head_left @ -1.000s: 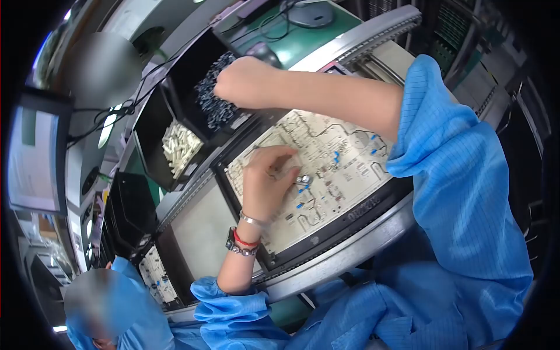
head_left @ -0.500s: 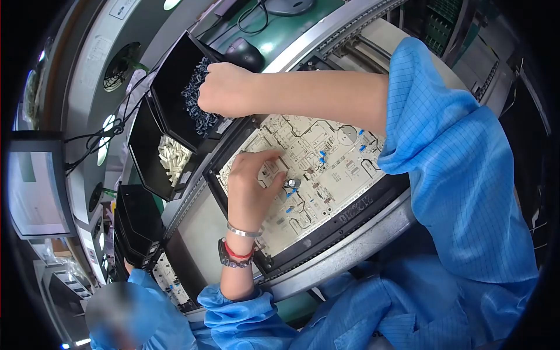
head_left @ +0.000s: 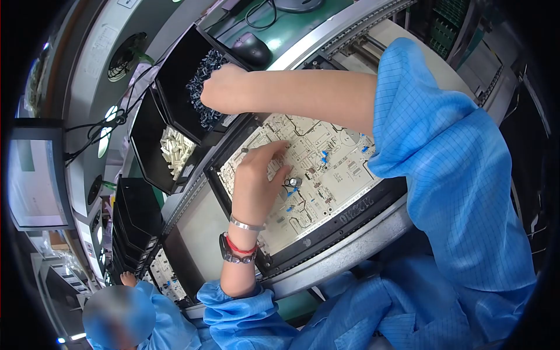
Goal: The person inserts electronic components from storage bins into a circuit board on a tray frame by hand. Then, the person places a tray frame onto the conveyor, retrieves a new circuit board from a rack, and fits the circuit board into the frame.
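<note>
My right hand [head_left: 224,88] is down at a black bin [head_left: 175,79] of small dark-blue parts [head_left: 209,64]. Its fingers curl inward, and the fingertips, with whatever they grip, are out of sight. Wearing bracelets, my left hand [head_left: 256,181] hovers over a pale circuit board [head_left: 344,181], thumb and forefinger apart, with nothing visible between them. Close to the thumb tip stands a round silver-topped component [head_left: 293,182]. Several small blue components [head_left: 324,156] sit on the board, which lies in a black frame [head_left: 344,217].
Beside the first bin, another black bin [head_left: 146,143] holds white parts [head_left: 176,150]. More black bins [head_left: 137,210] stand farther left. A computer mouse [head_left: 252,49] rests behind. Another person's blue sleeve [head_left: 172,318] and a second board [head_left: 166,274] are at lower left. A conveyor rail [head_left: 338,251] runs along the front.
My left hand has shifted slightly right and up over the board, fingers still apart. My right hand stays at the dark-blue parts. The other person's hand has come into clearer view.
</note>
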`<state>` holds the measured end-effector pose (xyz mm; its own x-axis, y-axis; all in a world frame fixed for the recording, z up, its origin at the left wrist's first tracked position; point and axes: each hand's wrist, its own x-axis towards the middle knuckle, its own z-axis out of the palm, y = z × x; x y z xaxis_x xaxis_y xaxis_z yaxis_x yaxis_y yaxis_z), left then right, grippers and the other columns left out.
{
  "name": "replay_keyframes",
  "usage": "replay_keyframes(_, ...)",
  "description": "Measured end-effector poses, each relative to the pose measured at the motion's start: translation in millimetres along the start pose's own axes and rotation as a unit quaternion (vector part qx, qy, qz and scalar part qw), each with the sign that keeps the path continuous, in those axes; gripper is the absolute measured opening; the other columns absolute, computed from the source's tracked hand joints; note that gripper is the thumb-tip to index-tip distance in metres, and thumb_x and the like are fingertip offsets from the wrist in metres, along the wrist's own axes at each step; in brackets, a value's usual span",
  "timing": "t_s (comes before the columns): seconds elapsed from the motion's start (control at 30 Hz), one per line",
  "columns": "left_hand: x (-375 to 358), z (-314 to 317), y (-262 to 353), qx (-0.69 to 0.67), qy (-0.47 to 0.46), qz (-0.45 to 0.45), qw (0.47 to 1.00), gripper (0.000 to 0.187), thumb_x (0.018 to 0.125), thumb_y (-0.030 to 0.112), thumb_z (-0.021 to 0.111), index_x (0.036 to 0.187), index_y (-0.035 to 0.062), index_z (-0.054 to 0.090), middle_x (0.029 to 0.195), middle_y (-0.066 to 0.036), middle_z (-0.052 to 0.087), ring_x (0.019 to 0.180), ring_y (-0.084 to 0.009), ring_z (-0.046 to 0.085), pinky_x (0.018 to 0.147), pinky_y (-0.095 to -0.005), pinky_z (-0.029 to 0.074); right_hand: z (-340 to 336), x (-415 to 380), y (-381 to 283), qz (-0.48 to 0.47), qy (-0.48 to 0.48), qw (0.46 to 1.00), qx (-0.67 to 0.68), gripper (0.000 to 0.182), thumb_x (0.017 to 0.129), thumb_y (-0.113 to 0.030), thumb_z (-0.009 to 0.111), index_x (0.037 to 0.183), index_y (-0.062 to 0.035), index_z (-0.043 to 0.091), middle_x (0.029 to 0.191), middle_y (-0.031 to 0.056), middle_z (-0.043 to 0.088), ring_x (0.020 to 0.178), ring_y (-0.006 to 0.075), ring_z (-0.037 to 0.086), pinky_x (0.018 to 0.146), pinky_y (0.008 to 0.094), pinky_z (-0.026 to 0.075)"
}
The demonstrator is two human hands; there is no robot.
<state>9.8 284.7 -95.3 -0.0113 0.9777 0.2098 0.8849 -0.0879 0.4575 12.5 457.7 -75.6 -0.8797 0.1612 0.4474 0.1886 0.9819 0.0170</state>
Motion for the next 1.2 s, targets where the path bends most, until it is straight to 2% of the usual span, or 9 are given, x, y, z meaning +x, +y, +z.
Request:
replay_keyframes(0.1, 2, 0, 8, -0.037, 0.012, -0.033, 0.999, 0.036, 0.067, -0.001, 0.069, 0.102, 0.0048, 0.061, 0.087, -0.011, 0.063, 0.077, -0.0263, 0.06, 0.071, -0.0346, 0.049, -4, 3, 0, 0.01, -0.059, 0.998, 0.028, 0.006, 0.068, -0.007, 0.062, 0.071, -0.0052, 0.067, 0.073, 0.0113, 0.066, 0.075, 0.0281, 0.066, 0.06, 0.0373, 0.053)
replay_keyframes(0.37, 1, -20, 5, -0.08, -0.038, -0.052, 0.995, 0.022, 0.078, 0.004, 0.062, 0.1, 0.0052, 0.064, 0.089, -0.01, 0.065, 0.075, -0.0243, 0.059, 0.068, -0.032, 0.048, -15, -2, 5, -0.043, 0.014, 0.997, -0.065, 0.01, 0.068, -0.011, 0.061, 0.072, -0.009, 0.069, 0.074, 0.0076, 0.068, 0.076, 0.0253, 0.067, 0.06, 0.036, 0.053)
replay_keyframes(0.43, 0, -33, 0, -0.02, 0.005, -0.024, 1.0, 0.019, 0.08, 0.005, 0.06, 0.097, 0.0053, 0.066, 0.088, -0.01, 0.066, 0.076, -0.0239, 0.059, 0.068, -0.0298, 0.047, -13, 0, 6, -0.04, 0.034, 0.999, -0.013, 0.003, 0.061, -0.005, 0.062, 0.063, -0.0061, 0.064, 0.068, 0.012, 0.064, 0.069, 0.0298, 0.065, 0.057, 0.0373, 0.052)
replay_keyframes(0.6, 8, -61, -42, 0.076, 0.32, -0.095, 0.94, 0.017, 0.085, 0.002, 0.051, 0.096, 0.0044, 0.065, 0.082, -0.01, 0.062, 0.066, -0.0167, 0.054, 0.061, -0.0274, 0.044, -20, -8, 23, -0.033, 0.103, 0.994, 0.024, 0.011, 0.066, -0.004, 0.061, 0.077, -0.0026, 0.06, 0.077, 0.0119, 0.061, 0.079, 0.0294, 0.062, 0.064, 0.0384, 0.051)
replay_keyframes(0.7, 2, -74, -114, 0.23, 0.307, -0.018, 0.923, 0.021, 0.089, 0.016, 0.048, 0.096, 0.0023, 0.063, 0.095, -0.018, 0.063, 0.083, -0.0345, 0.06, 0.076, -0.0399, 0.045, -47, -30, 24, -0.027, 0.111, 0.993, 0.037, 0.01, 0.074, -0.007, 0.061, 0.082, -0.0027, 0.059, 0.084, 0.01, 0.059, 0.081, 0.0279, 0.061, 0.068, 0.0366, 0.05)
replay_keyframes(0.77, -10, -80, -112, 0.194, 0.105, -0.254, 0.941, 0.038, 0.093, 0.031, 0.042, 0.095, -0.0006, 0.062, 0.093, -0.024, 0.061, 0.09, -0.0395, 0.058, 0.078, -0.0441, 0.044, -64, -56, 27, -0.041, 0.164, 0.977, 0.126, 0.008, 0.077, -0.007, 0.061, 0.082, -0.0022, 0.058, 0.082, 0.0082, 0.058, 0.077, 0.0271, 0.06, 0.066, 0.0359, 0.048)
replay_keyframes(0.8, -7, -81, -108, 0.196, 0.092, -0.264, 0.94, 0.05, 0.094, 0.04, 0.036, 0.091, -0.002, 0.062, 0.085, -0.027, 0.06, 0.086, -0.0411, 0.057, 0.075, -0.0452, 0.045, -71, -68, 32, -0.041, 0.156, 0.979, 0.124, 0.008, 0.077, -0.007, 0.061, 0.082, -0.0022, 0.058, 0.082, 0.0082, 0.058, 0.077, 0.0271, 0.06, 0.066, 0.0359, 0.048)
replay_keyframes(1.07, -3, -76, -107, 0.268, 0.149, -0.169, 0.937, 0.043, 0.093, 0.033, 0.044, 0.078, -0.0023, 0.062, 0.081, -0.021, 0.06, 0.083, -0.0362, 0.058, 0.071, -0.0406, 0.046, -70, -161, 61, -0.028, 0.043, 0.975, 0.215, 0.013, 0.078, -0.001, 0.061, 0.09, 0.0013, 0.061, 0.085, 0.0081, 0.06, 0.073, 0.0212, 0.059, 0.065, 0.0287, 0.047)
replay_keyframes(1.2, 0, -81, -85, 0.166, 0.15, -0.154, 0.962, 0.024, 0.087, 0.022, 0.056, 0.088, -0.0008, 0.065, 0.086, -0.019, 0.063, 0.083, -0.0309, 0.062, 0.072, -0.0317, 0.048, -69, -183, 54, 0.111, -0.007, 0.946, 0.305, 0.017, 0.077, 0.0, 0.062, 0.094, 0.0, 0.063, 0.081, 0.007, 0.061, 0.071, 0.017, 0.059, 0.065, 0.026, 0.047)
